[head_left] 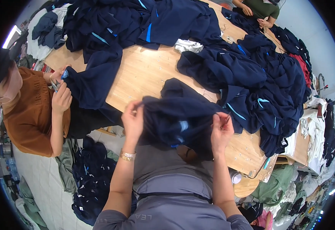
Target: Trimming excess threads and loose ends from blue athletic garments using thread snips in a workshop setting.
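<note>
Garment (175, 119) at the tabletop's (144, 73) near edge needs tautness: left hand (133, 120) pinches its cloth, right hand (221, 130) pinches cloth beside a small tool.

Matt navy cloth garment (175, 119); smooth pale wood table (144, 73); shiny gold metal bracelet (127, 155)

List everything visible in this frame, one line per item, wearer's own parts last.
held garment: one, navy with light-blue trim, table's near edge
garment piles: several, navy, far and right of table
wooden table: one, light brown, centre
co-worker: one, brown top, left side, handling navy cloth
second co-worker: one, green top, far end
floor garments: heap, navy, lower left
left hand: gripping held garment
right hand: pinching held garment, small tool possibly in fingers
</note>
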`<control>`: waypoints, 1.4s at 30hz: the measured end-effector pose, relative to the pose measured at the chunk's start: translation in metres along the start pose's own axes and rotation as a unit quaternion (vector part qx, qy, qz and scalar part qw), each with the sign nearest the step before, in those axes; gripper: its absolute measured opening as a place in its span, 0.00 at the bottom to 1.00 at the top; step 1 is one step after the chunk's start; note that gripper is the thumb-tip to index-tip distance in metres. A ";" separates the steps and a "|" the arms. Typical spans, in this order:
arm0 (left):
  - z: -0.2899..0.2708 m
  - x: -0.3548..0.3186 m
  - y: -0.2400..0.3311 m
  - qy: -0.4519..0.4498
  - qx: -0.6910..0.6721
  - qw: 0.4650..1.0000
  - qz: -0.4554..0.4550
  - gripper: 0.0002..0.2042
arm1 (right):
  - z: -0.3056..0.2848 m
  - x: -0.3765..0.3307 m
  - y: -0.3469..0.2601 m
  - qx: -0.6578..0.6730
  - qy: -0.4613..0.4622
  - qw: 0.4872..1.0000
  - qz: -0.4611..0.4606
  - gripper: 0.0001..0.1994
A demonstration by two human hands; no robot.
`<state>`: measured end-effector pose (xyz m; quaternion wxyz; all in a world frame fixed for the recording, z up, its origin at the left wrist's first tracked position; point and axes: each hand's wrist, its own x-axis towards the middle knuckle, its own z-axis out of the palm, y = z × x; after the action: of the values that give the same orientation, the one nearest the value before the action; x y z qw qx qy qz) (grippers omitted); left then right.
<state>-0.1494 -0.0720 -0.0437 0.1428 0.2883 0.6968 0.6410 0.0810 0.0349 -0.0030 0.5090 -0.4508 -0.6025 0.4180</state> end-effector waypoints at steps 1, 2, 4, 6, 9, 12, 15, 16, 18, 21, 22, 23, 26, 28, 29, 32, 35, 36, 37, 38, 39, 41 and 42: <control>-0.004 0.006 0.011 0.005 -0.022 1.000 -0.005 0.07 | 0.000 0.005 -0.001 -0.005 -0.003 1.000 -0.014 0.04; -0.005 0.009 0.018 0.016 -0.009 1.000 -0.012 0.07 | 0.000 0.008 -0.002 -0.010 -0.006 1.000 -0.029 0.05; -0.012 0.010 0.024 0.005 0.234 0.967 0.105 0.09 | 0.002 0.010 0.002 0.013 -0.025 0.999 0.025 0.05; -0.010 -0.002 0.036 -0.004 0.242 0.966 0.089 0.10 | 0.004 0.010 0.011 0.038 -0.044 0.995 0.083 0.05; -0.013 -0.023 0.038 -0.040 0.242 0.969 0.014 0.11 | 0.004 0.009 0.024 0.042 -0.049 0.988 0.139 0.06; -0.022 -0.047 0.035 -0.086 0.253 0.961 -0.073 0.14 | 0.002 0.006 0.030 0.049 -0.029 0.984 0.169 0.07; -0.023 -0.067 0.031 -0.288 0.060 0.874 -0.387 0.24 | 0.002 0.005 0.031 0.086 -0.025 0.979 0.180 0.08; -0.021 -0.073 0.025 -0.332 0.017 0.845 -0.420 0.27 | 0.003 0.005 0.031 0.096 -0.024 0.977 0.188 0.08; -0.009 -0.086 0.023 -0.328 -0.046 0.831 -0.446 0.29 | 0.002 0.005 0.033 0.105 -0.020 0.975 0.194 0.09; 0.003 -0.095 0.027 -0.315 -0.113 0.824 -0.458 0.30 | -0.002 0.004 0.034 0.139 -0.018 0.968 0.206 0.10; 0.004 -0.095 0.028 -0.343 -0.115 0.805 -0.470 0.30 | -0.002 0.004 0.031 0.139 -0.015 0.969 0.205 0.10; 0.005 -0.095 0.028 -0.370 -0.117 0.786 -0.481 0.31 | -0.002 0.003 0.028 0.094 0.005 0.983 0.159 0.10; 0.001 -0.095 0.024 -0.454 -0.037 0.774 -0.440 0.29 | -0.001 -0.001 0.017 -0.007 0.009 1.000 0.013 0.08; 0.002 -0.087 0.043 -0.470 0.004 0.778 -0.416 0.25 | 0.001 -0.001 0.013 -0.129 -0.049 0.990 -0.019 0.10; 0.002 -0.083 0.049 -0.489 0.033 0.783 -0.384 0.24 | 0.005 0.001 0.009 -0.197 -0.048 0.978 -0.052 0.12; 0.005 -0.070 0.070 -0.494 0.081 0.796 -0.340 0.21 | -0.001 0.002 0.029 -0.202 -0.092 0.975 -0.009 0.10; -0.001 -0.067 0.070 -0.484 0.126 0.804 -0.323 0.21 | -0.015 0.007 0.008 0.045 -0.082 0.987 0.131 0.05; -0.004 -0.068 0.066 -0.484 0.126 0.803 -0.324 0.21 | -0.022 0.010 -0.007 0.106 -0.054 0.974 0.190 0.05; -0.008 -0.070 0.061 -0.475 0.107 0.801 -0.347 0.21 | -0.031 0.014 -0.008 0.147 -0.043 0.972 0.177 0.04; -0.011 -0.073 0.056 -0.467 0.087 0.799 -0.370 0.21 | -0.040 0.018 -0.007 0.187 -0.031 0.968 0.163 0.03; -0.011 -0.077 0.048 -0.469 0.087 0.798 -0.370 0.21 | -0.047 0.021 -0.010 0.214 -0.003 0.967 0.137 0.03; -0.013 -0.089 0.033 -0.412 -0.035 0.791 -0.450 0.20 | -0.061 0.026 -0.014 0.276 0.030 0.956 0.094 0.05; -0.011 -0.094 0.030 -0.411 -0.035 0.792 -0.450 0.20 | -0.065 0.027 -0.019 0.282 0.060 0.954 0.079 0.07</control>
<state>-0.0745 -0.1355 -0.0293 0.6983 0.1732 0.6005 0.3490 0.1412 0.0592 0.0302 0.6160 -0.3593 -0.3909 0.5819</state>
